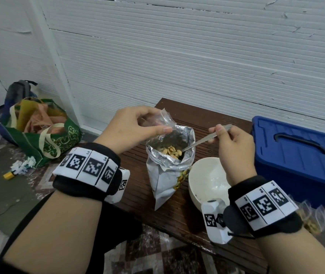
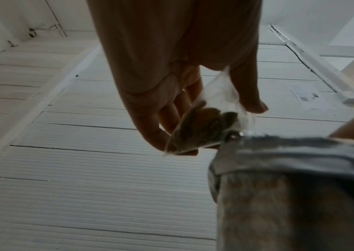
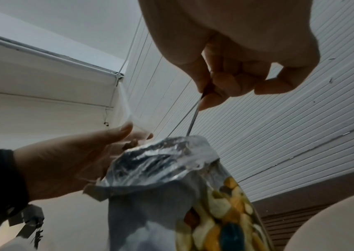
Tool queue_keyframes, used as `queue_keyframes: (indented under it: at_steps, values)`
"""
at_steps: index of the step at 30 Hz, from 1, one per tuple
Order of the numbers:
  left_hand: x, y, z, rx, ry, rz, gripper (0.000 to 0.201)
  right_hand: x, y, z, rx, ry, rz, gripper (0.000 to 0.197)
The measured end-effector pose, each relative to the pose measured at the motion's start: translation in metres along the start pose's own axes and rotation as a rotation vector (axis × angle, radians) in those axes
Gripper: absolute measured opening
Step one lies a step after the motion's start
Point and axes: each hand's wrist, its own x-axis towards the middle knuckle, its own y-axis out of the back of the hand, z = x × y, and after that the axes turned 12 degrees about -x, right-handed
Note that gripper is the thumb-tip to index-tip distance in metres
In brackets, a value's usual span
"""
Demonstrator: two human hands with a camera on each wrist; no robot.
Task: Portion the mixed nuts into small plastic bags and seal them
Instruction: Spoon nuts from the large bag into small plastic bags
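Only the left wrist view shows a few nuts (image 2: pixel 206 129) already lying in the small clear plastic bag (image 1: pixel 162 120), while the head view alone shows the spoon (image 1: pixel 203 140) dipped among the nuts in the open foil pouch (image 1: pixel 169 165). The pouch stands on a dark slatted tabletop (image 1: pixel 179 216) beside a white bowl (image 1: pixel 199 182) and a blue lidded box (image 1: pixel 300 159), against a ribbed white wall, with a green tote (image 1: pixel 45 135) on the floor. The left hand (image 1: pixel 130 127) pinches the bag just above the pouch's mouth; the right hand (image 1: pixel 232 143) grips the spoon's handle, fingers curled.

Black wristbands (image 1: pixel 90 175), white square-coded marker panels; possibly dark sleeve.
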Motion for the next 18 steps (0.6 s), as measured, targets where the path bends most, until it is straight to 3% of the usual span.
queue_keyframes:
  at_steps: [4, 10, 18]
  values:
    - [-0.002, 0.007, 0.003, 0.073, 0.025, -0.031, 0.036, 0.007, 0.007, -0.003, 0.01, -0.068, 0.063, 0.026]
    - [0.0, 0.006, 0.002, 0.126, 0.068, -0.089, 0.046, 0.008, 0.014, -0.012, -0.025, -0.022, 0.119, 0.023]
    - [0.001, 0.005, 0.001, 0.184, 0.085, -0.107, 0.048, 0.012, 0.021, -0.019, 0.026, -0.089, 0.154, 0.026]
